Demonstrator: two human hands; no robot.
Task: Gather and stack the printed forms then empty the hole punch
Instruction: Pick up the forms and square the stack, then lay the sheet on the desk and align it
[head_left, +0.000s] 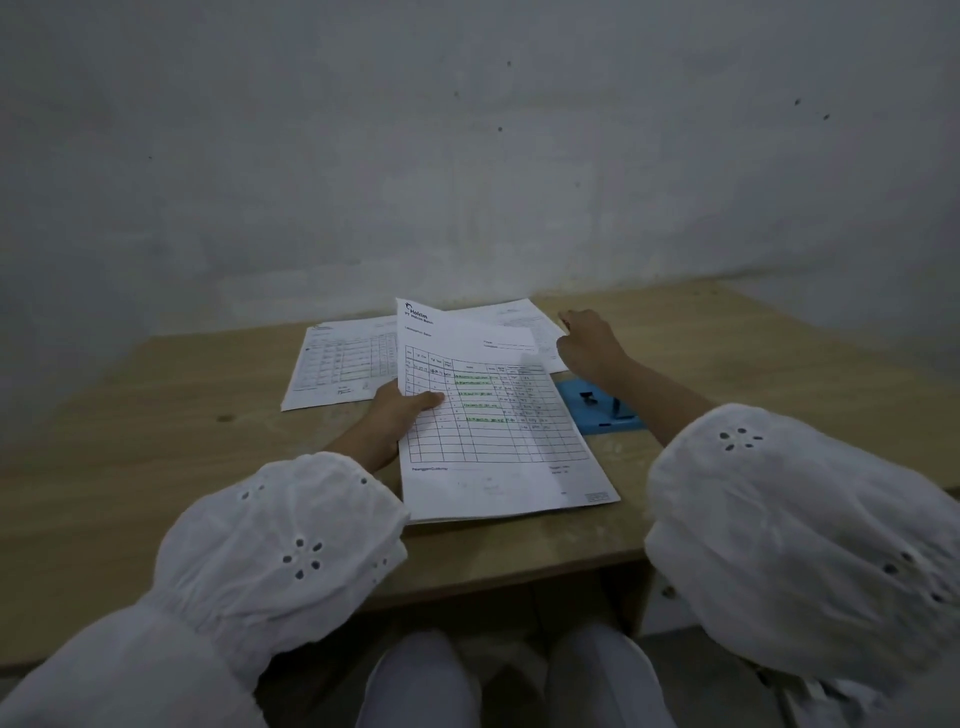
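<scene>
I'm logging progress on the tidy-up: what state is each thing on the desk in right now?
Printed form with green-marked table: held by left hand, far end lifted.
Printed form at back left: flat on wooden desk, ungathered.
White sheet at back right: flat, right hand on its edge.
Blue hole punch: on the desk, untouched, partly hidden.

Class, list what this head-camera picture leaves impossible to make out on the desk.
- Blue hole punch: partly hidden by the right forearm and the held form.
- Far form: print too small; the right hand covers its edge.
- Left form: handwriting blurred.
</scene>
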